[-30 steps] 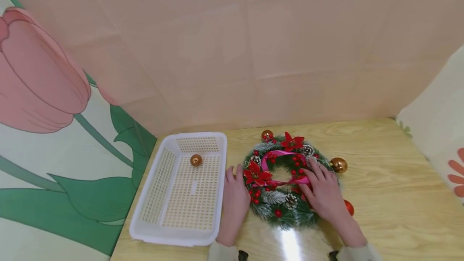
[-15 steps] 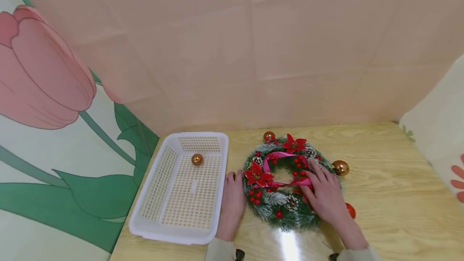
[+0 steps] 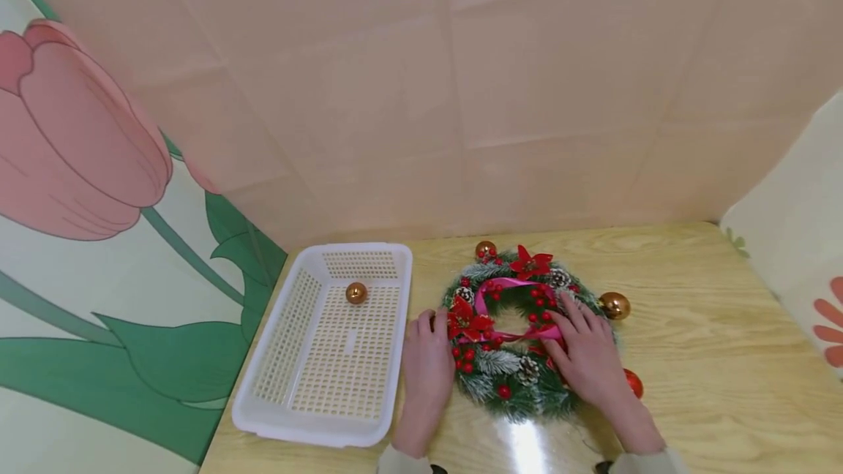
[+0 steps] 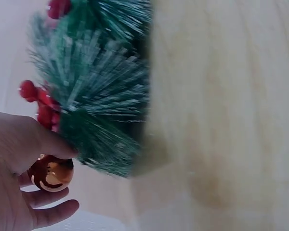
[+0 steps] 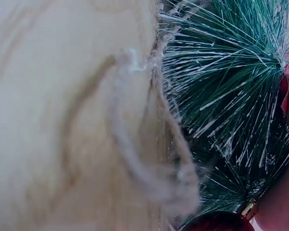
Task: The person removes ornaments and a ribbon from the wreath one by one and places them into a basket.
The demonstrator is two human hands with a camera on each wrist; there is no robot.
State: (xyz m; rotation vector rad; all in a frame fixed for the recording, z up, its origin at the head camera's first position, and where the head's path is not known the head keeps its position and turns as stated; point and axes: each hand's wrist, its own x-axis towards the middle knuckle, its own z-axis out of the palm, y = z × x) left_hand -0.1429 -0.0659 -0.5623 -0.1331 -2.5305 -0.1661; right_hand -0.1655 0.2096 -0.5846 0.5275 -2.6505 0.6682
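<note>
A green Christmas wreath (image 3: 497, 386) with red poinsettias, berries, pine cones and a pink ribbon lies on the table. At its left edge my left hand (image 3: 426, 368) holds a copper-coloured bauble (image 4: 53, 173); in the left wrist view the ball sits between thumb and fingers, close to the green needles. My right hand (image 3: 589, 357) rests across the wreath's right side, its spread fingers touching the greenery and ribbon. Other baubles hang around the outer edge: a copper one (image 3: 486, 250) at the back, a gold one (image 3: 615, 306) at the right, and a red one (image 3: 634, 384) beside the right wrist.
Left of the wreath stands a white plastic basket (image 3: 240, 415) with a single copper bauble (image 3: 356, 293) inside. A loop of twine (image 5: 123, 139) sticks out from the wreath's near edge. Walls with a pinkish covering (image 3: 369, 130) and a tulip mural (image 3: 92, 123) enclose the table.
My left hand shifts slightly at the wreath's left edge, its fingers parting and bending more. The right hand keeps its place on the wreath, and the basket stays put.
</note>
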